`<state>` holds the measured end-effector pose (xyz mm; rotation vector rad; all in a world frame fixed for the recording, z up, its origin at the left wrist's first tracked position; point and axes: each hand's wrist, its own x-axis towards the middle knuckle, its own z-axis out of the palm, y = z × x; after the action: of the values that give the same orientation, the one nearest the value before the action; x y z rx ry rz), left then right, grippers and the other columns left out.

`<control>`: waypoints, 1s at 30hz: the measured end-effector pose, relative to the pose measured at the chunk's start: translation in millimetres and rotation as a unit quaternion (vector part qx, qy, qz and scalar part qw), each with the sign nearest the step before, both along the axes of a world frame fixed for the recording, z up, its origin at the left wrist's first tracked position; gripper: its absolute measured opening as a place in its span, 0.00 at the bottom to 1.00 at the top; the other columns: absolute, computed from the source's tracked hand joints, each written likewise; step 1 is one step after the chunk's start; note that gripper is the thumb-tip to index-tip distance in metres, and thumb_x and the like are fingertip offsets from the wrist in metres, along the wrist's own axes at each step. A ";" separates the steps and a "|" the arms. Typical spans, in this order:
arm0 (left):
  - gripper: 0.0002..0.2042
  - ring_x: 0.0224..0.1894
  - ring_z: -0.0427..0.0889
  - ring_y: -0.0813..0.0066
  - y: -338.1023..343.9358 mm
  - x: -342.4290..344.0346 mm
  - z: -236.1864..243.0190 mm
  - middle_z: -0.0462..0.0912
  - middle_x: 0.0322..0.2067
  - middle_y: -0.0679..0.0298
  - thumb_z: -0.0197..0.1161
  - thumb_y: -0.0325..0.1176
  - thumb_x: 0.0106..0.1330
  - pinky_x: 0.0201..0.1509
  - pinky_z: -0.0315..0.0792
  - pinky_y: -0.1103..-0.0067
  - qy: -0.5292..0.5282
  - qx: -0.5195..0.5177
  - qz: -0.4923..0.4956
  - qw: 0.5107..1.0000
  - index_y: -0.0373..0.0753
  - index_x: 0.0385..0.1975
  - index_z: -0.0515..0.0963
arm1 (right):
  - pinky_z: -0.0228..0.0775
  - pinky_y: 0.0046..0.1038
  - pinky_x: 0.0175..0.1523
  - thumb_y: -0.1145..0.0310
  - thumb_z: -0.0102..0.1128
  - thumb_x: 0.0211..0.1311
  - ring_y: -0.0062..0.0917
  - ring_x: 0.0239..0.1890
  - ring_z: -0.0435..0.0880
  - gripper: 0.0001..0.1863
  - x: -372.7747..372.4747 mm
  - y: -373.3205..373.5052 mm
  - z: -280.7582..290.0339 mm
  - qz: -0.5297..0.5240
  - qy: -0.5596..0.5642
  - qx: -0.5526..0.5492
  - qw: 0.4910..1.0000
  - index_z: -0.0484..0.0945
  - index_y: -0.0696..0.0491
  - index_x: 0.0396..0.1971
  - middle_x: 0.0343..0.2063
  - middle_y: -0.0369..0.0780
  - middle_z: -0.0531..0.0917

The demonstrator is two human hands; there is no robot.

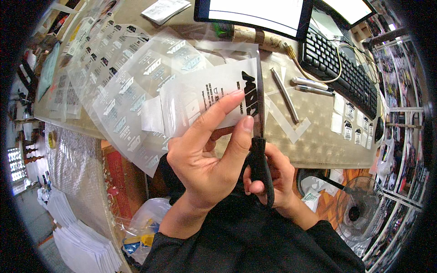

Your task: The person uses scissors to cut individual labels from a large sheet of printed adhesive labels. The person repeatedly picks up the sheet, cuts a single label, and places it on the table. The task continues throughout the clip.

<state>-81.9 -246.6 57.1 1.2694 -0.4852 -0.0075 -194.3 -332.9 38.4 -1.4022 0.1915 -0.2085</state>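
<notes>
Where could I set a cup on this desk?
Front right of the desk: a bare patch between the white strip, small labels and near edge. Printed sheets crowd the left; hands and scissors fill the middle.

Single wide fisheye view, upright, from the person's head, facing steeply down, left hand and right hand close, desk farther off

This looks like an office-workshop: monitor, keyboard, printed sheets, packed shelves.
</notes>
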 end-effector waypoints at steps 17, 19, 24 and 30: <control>0.13 0.35 0.79 0.78 -13.2 -10.7 -15.4 0.79 0.37 0.58 0.60 0.19 0.58 0.38 0.76 0.83 0.139 0.073 -0.080 0.984 0.26 0.44 0.75 | 0.62 0.16 0.19 0.60 0.64 0.54 0.12 0.16 0.72 0.30 -9.9 -6.6 -5.7 -0.072 0.105 0.039 0.991 0.65 0.59 0.53 0.19 0.32 0.73; 0.13 0.35 0.79 0.79 -14.2 -11.1 -25.0 0.79 0.37 0.59 0.59 0.19 0.58 0.38 0.75 0.84 0.147 0.111 -0.077 0.980 0.27 0.43 0.75 | 0.63 0.15 0.19 0.62 0.65 0.55 0.12 0.16 0.71 0.28 -15.2 -10.2 -8.3 -0.086 0.142 0.069 0.984 0.66 0.58 0.52 0.20 0.31 0.73; 0.09 0.31 0.76 0.81 1.1 -2.4 -41.2 0.78 0.33 0.62 0.56 0.20 0.59 0.36 0.73 0.84 0.164 0.093 -0.048 0.981 0.29 0.40 0.75 | 0.66 0.16 0.23 0.72 0.66 0.51 0.12 0.20 0.75 0.25 -43.4 -60.5 -7.2 -0.049 0.214 -0.282 0.934 0.70 0.56 0.51 0.24 0.33 0.79; 0.06 0.29 0.74 0.78 1.5 -0.1 -48.8 0.73 0.30 0.64 0.53 0.22 0.60 0.36 0.74 0.81 0.162 0.069 -0.046 0.983 0.33 0.36 0.72 | 0.72 0.32 0.40 0.72 0.64 0.43 0.38 0.35 0.79 0.27 -71.5 -120.8 22.7 -0.032 0.200 -0.528 0.825 0.72 0.54 0.49 0.33 0.44 0.79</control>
<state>-82.1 -245.1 8.3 1.3492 -0.2643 -0.3245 -265.8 -453.8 61.0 -2.5561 0.5240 -0.0556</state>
